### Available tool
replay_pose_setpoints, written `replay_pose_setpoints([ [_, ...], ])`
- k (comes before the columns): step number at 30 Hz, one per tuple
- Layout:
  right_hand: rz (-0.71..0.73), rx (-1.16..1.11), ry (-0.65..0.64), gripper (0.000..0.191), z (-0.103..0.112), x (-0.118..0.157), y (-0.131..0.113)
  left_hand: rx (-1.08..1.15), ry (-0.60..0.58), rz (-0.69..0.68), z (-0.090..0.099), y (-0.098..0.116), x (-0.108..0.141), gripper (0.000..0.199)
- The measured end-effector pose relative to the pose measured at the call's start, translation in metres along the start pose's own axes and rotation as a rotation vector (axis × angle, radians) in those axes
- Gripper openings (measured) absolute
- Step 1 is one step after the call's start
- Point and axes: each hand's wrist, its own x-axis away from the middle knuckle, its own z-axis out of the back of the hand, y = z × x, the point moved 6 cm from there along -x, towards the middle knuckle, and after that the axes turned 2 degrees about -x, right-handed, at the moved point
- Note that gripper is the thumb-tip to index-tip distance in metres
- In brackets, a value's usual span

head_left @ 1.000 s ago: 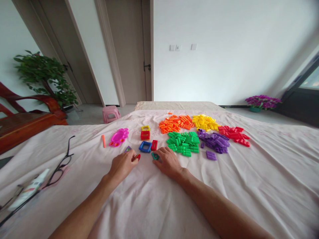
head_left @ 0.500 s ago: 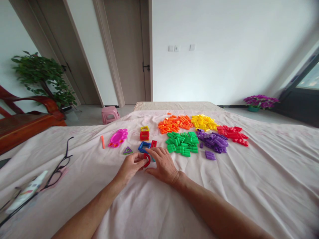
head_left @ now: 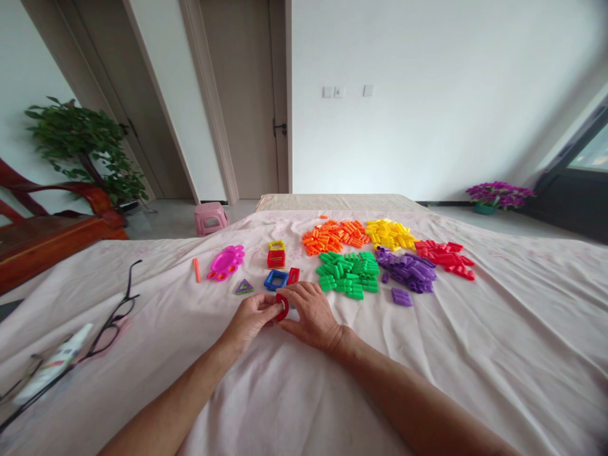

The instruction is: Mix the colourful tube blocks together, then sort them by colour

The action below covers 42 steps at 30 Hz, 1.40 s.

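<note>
Two hands meet mid-cloth (head_left: 304, 392): the left hand (head_left: 249, 320) pinches a red curved piece (head_left: 284, 309), while the right hand (head_left: 316, 313) curls half open about its right side; whether it grips, I can't tell. Blue frames (head_left: 268, 282) and a red block (head_left: 293, 275) crowd their far side. A triangle (head_left: 244, 291) and pink tray (head_left: 223, 261) lie left; green tubes (head_left: 349, 273) and purple tubes (head_left: 406, 270) lie right.

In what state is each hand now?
Left hand: closed, holding a red curved piece.
Right hand: curled beside that piece; whether it grips anything cannot be told.
</note>
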Motion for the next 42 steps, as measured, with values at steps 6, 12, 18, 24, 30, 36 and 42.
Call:
replay_pose_setpoints([
  [6,-0.18,0.098,-0.057,0.03,-0.001,0.004,0.02,-0.276,0.09,-0.082,0.02,-0.01,-0.011,0.034],
  [12,-0.312,0.213,-0.144,0.037,-0.004,0.006,0.033,-0.734,0.164,-0.132,0.03,0.001,-0.008,0.031],
  [18,-0.333,0.234,-0.173,0.035,-0.006,0.006,0.035,-1.039,0.371,-0.239,0.053,0.022,-0.006,0.02],
  [24,-0.341,0.232,-0.115,0.039,-0.002,0.007,0.045,-1.266,0.518,-0.401,0.072,0.02,-0.013,0.033],
  [30,-0.413,0.214,0.032,0.04,0.015,-0.001,0.062,-1.298,0.499,-0.35,0.081,-0.002,-0.027,0.04],
  [36,-0.489,0.113,0.012,0.045,0.013,-0.039,0.091,-1.28,0.463,-0.361,0.078,0.0,-0.031,0.034],
  [42,-0.463,0.151,-0.133,0.059,-0.009,-0.085,0.13,-1.255,0.454,-0.363,0.078,0.002,-0.03,0.032],
])
